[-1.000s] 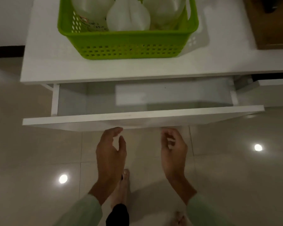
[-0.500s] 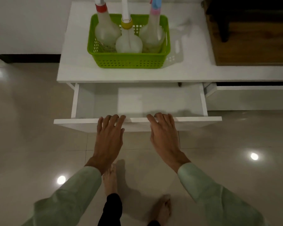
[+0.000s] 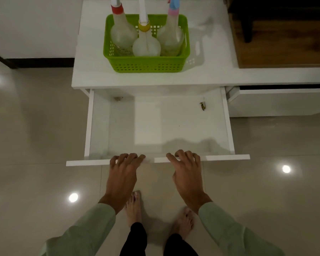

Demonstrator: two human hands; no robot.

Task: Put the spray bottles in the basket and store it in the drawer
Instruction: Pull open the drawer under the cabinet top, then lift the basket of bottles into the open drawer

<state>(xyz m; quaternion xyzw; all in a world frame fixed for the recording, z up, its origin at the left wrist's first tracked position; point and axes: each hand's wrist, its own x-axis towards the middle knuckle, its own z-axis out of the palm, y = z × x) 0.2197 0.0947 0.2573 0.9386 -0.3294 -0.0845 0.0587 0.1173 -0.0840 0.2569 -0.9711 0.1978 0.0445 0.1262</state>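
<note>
A green basket (image 3: pixel 146 64) stands on the white cabinet top (image 3: pixel 211 76). Three spray bottles stand upright in it: one with a red collar (image 3: pixel 123 34), one with a yellow collar (image 3: pixel 146 46), one with a pink and blue top (image 3: pixel 171 36). Below it the white drawer (image 3: pixel 159 124) is pulled far out. My left hand (image 3: pixel 123 172) and my right hand (image 3: pixel 187 172) both hook their fingers over the top edge of the drawer front (image 3: pixel 225 157).
A small crumpled wrapper (image 3: pixel 202 105) lies at the drawer's back right, a brown speck (image 3: pixel 118 98) at its back left. A dark wooden surface (image 3: pixel 284 43) adjoins the cabinet on the right. My bare feet (image 3: pixel 135 206) stand on glossy tile floor (image 3: pixel 35 135).
Both hands rose from under the drawer front onto its top edge and pulled the drawer much farther out. The view backed away, showing the whole basket.
</note>
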